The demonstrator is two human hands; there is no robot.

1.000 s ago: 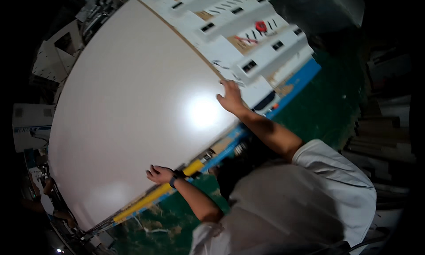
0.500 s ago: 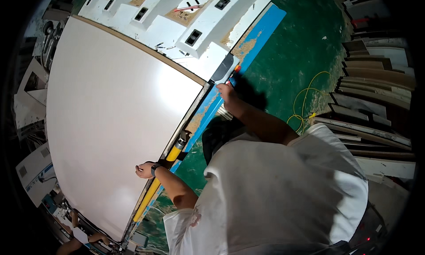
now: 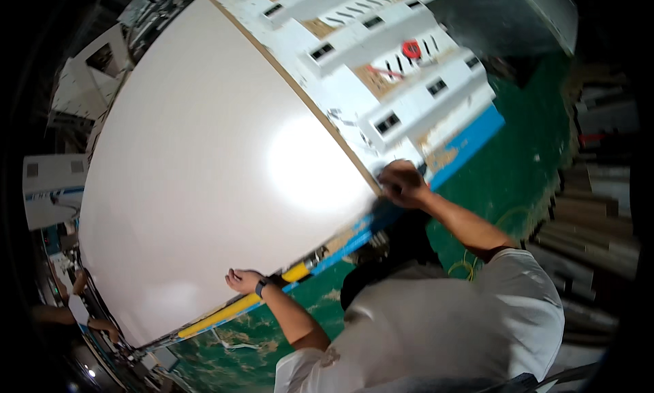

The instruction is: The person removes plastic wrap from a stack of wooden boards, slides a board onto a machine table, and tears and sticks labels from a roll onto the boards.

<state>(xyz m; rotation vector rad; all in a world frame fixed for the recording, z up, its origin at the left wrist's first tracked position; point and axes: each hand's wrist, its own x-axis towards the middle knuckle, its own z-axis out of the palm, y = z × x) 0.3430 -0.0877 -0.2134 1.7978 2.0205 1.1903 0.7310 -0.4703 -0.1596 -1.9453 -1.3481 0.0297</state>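
A large pale, glossy panel (image 3: 204, 161) lies flat in front of me. My left hand (image 3: 243, 280), with a dark watch on its wrist, is over the panel's near edge. Its fingers curl loosely and I see nothing in them. Beside that wrist a yellow tube (image 3: 231, 314) runs along the edge. My right hand (image 3: 403, 182) is at the panel's right corner, by the white machine table (image 3: 306, 62). Motion blurs its fingers, so whether it grips anything cannot be made out.
Raised white blocks with dark slots stand on the machine table, with a red round tool (image 3: 411, 49) among them. A blue rail (image 3: 470, 144) carries sawdust. Stacked boards (image 3: 599, 222) line the right side. A yellow hose (image 3: 466, 263) lies on the green floor. Another person's arms (image 3: 75, 311) show at lower left.
My view has turned, so the panel and machine table appear rotated. My right hand has left the grey rounded end piece with the red button and come to the panel's corner. My left hand stays near the edge.
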